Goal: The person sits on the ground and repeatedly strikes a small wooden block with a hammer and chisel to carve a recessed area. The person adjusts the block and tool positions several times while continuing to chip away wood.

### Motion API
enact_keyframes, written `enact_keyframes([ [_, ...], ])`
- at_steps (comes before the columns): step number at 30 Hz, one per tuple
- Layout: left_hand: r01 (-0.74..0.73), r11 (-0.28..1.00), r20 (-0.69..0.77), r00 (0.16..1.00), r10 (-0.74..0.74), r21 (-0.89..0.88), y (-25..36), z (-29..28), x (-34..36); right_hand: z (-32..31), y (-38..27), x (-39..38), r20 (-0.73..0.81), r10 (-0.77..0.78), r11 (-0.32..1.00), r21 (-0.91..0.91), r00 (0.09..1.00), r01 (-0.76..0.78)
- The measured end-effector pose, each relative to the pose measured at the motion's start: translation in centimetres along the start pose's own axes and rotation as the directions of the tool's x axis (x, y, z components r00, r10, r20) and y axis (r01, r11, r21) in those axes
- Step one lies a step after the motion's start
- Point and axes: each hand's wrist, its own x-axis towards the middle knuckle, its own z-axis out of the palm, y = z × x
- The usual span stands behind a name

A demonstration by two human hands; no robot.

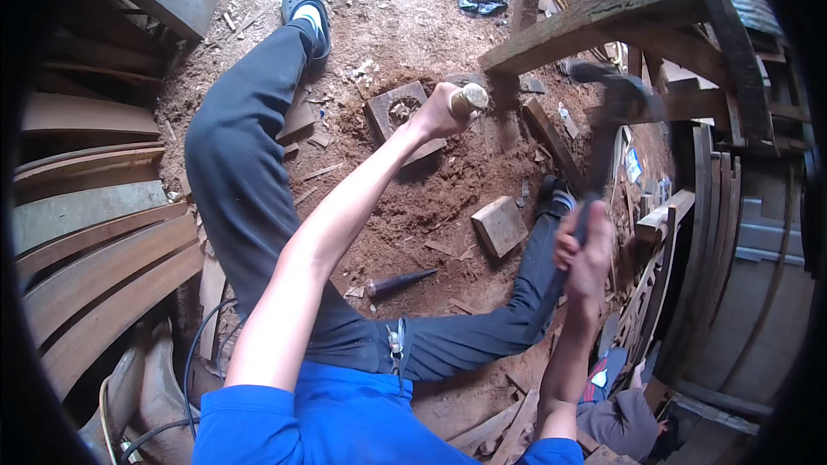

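The floor [362,198] is covered with reddish-brown sawdust and splintered chips, and its edges are cut off by the dark round rim of the view. At the left, long boards [112,267] are stacked on edge, and at the upper right a rough, weathered beam [594,24] is joined to other timbers. The sawdust is flanked by two spread legs [245,138] in dark cloth. At the lower right, another person [616,424] is partly hidden behind the right forearm and is hard to make out.

A hammer [600,151] is held up, well apart from the work, its dark handle wrapped by the curled fingers of the right grip [587,250]; its head is smeared by blur, so its exact form cannot be told. A squarish wooden block [385,119], with a ragged hollow in its upper face, is seen on the sawdust, partly covered by the left forearm. Next to the hollow, the left grip [442,112] is closed tightly around a tool [472,98], of which only the pale, round butt is shown; its lower end is hidden, and whether the block is touched by it cannot be told. Between the legs, a smaller block [501,227], flat-faced and sharp-cornered, and a dark spike [401,282], tapered to a point, are left lying on the sawdust
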Motion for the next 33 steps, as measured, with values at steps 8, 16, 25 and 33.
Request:
enact_keyframes([
  [8,-0.028,1.000,-0.055,0.998,0.028,-0.004,0.4,0.5,-0.2,4.8,-1.2,2.5,0.040,-0.409,0.905,-0.116,0.912,0.410],
  [16,-0.060,0.996,0.033,0.998,0.062,-0.062,0.6,-0.4,0.6,1.1,-1.9,-1.0,0.021,0.038,0.997,-0.067,0.999,-0.037],
  [25,-0.034,0.999,-0.021,0.999,0.033,-0.023,0.8,0.1,0.3,5.0,3.6,3.0,0.063,-0.417,0.821,-0.401,0.907,0.406],
  [33,0.013,0.999,-0.090,0.996,-0.008,0.047,1.6,-0.4,0.3,4.0,12.2,1.0,0.132,0.301,0.921,0.214,0.944,-0.324],
])
